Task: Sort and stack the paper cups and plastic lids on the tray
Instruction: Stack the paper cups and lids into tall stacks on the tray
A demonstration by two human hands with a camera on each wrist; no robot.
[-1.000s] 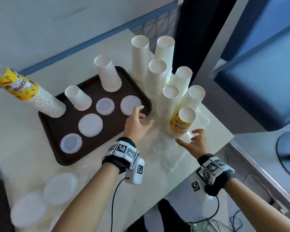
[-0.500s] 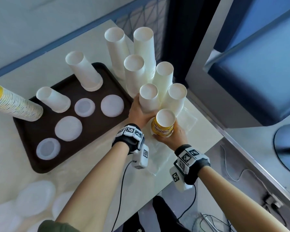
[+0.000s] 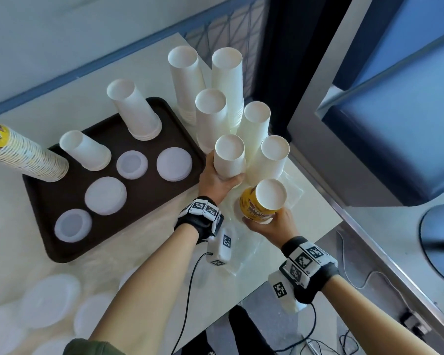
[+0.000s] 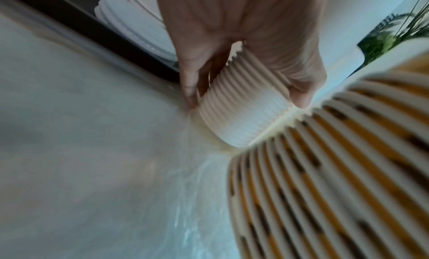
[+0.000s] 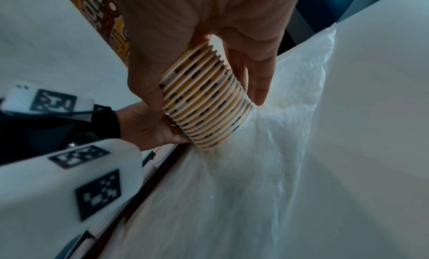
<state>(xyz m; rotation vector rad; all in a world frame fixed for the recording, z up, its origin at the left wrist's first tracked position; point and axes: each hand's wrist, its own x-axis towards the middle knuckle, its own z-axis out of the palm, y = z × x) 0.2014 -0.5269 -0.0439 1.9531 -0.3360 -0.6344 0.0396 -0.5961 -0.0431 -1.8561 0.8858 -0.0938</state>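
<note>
My left hand (image 3: pixel 215 181) grips the base of a white cup stack (image 3: pixel 229 157) standing just right of the brown tray (image 3: pixel 49 242); in the left wrist view the fingers (image 4: pixel 188 83) wrap its ribbed rims (image 4: pixel 243 114). My right hand (image 3: pixel 269 222) grips the bottom of a yellow printed cup stack (image 3: pixel 263 203), seen in the right wrist view as striped rims (image 5: pixel 204 105) between thumb and fingers. On the tray stand two white cup stacks (image 3: pixel 136 111) (image 3: pixel 83 149), a yellow stack (image 3: pixel 23 155) and several lid piles (image 3: pixel 174 163).
More white cup stacks (image 3: pixel 226 83) crowd the table's far right corner. Clear plastic wrapping (image 5: pixel 267 152) lies under the yellow stack. Loose lids (image 3: pixel 49 301) sit at the near left. The table edge and a metal ledge (image 3: pixel 344 216) run close on the right.
Both hands were open and reaching a second ago. The left has closed round the white stack's base and the right round the yellow stack, which now tilts slightly.
</note>
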